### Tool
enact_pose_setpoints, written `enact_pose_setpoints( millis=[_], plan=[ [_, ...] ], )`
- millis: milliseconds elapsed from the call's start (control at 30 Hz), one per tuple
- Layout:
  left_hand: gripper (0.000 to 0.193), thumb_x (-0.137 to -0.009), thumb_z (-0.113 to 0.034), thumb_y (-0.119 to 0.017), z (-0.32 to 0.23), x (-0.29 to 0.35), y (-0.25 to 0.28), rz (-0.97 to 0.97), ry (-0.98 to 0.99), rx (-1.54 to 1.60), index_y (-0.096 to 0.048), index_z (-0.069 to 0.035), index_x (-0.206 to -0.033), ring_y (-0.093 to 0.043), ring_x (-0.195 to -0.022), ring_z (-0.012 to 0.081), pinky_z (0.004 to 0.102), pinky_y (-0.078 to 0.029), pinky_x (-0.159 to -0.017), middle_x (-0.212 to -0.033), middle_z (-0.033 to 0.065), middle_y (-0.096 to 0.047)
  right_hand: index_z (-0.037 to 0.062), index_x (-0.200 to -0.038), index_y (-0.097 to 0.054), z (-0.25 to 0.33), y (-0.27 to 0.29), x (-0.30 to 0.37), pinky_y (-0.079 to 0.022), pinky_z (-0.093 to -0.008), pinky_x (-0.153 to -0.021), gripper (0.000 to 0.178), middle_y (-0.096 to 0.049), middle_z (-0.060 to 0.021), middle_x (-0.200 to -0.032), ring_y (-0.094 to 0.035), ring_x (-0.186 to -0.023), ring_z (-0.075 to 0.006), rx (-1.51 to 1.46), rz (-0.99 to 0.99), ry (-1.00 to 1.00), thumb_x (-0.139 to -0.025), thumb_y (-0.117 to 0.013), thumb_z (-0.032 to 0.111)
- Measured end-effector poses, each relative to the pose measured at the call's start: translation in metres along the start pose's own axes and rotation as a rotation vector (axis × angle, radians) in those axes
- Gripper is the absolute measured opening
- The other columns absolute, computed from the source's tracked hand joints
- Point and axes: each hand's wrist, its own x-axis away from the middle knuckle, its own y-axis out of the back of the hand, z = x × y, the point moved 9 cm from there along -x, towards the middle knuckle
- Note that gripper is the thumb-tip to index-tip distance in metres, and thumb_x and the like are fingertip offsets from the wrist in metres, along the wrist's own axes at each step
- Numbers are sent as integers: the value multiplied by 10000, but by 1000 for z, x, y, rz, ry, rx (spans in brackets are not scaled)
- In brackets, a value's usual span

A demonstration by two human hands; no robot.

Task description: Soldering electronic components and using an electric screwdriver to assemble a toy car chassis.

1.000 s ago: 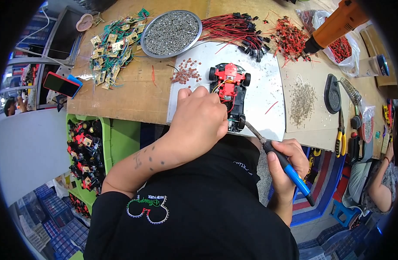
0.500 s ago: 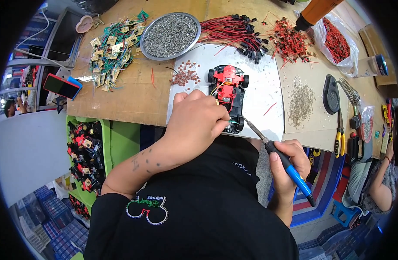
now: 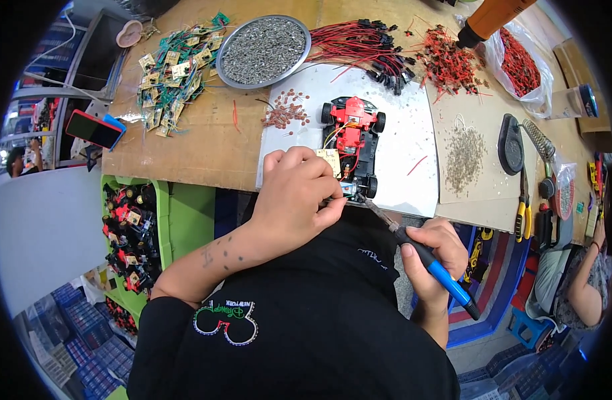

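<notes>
Soldering iron (image 3: 446, 275) in right hand (image 3: 423, 281) faces toy car (image 3: 351, 138).

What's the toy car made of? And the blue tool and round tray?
Toy car: probably plastic, glossy red and duller black, with moulded shapes. Blue tool: likely a plastic handle, smooth and shiny, and a greyish metal shaft. Round tray: maybe metal; its rim gleams silver.
</notes>
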Motion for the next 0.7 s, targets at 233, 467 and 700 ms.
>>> enact_pose_setpoints(
  millis=[233,467,700],
  plan=[
    [98,-718,-177,-748,-1,1,1,-16,-3,-4,-667,-123,-705,-535,-994,204,428,-331,-895,-846,-30,-594,1,-857,-705,2,-3,-1,-460,-289,-587,203,-614,-80,-674,-581,-622,-206,7,18,9,-661,-754,23],
    [95,-711,-169,-745,-2,0,1,-29,-2,-10,-665,-119,-696,-536,-987,207,426,-335,-887,-830,-32,-593,3,-855,-705,0,-7,-1,-467,-294,-593,210,-629,-82,-684,-587,-625,-210,3,28,-6,-651,-753,12],
    [93,-710,-162,-738,-4,-1,1,-25,6,-33,-661,-118,-680,-536,-979,205,421,-339,-879,-820,-32,-586,1,-849,-704,1,-3,-1,-465,-300,-599,208,-636,-86,-692,-589,-634,-214,-16,12,23,-646,-750,12]
  ],
)
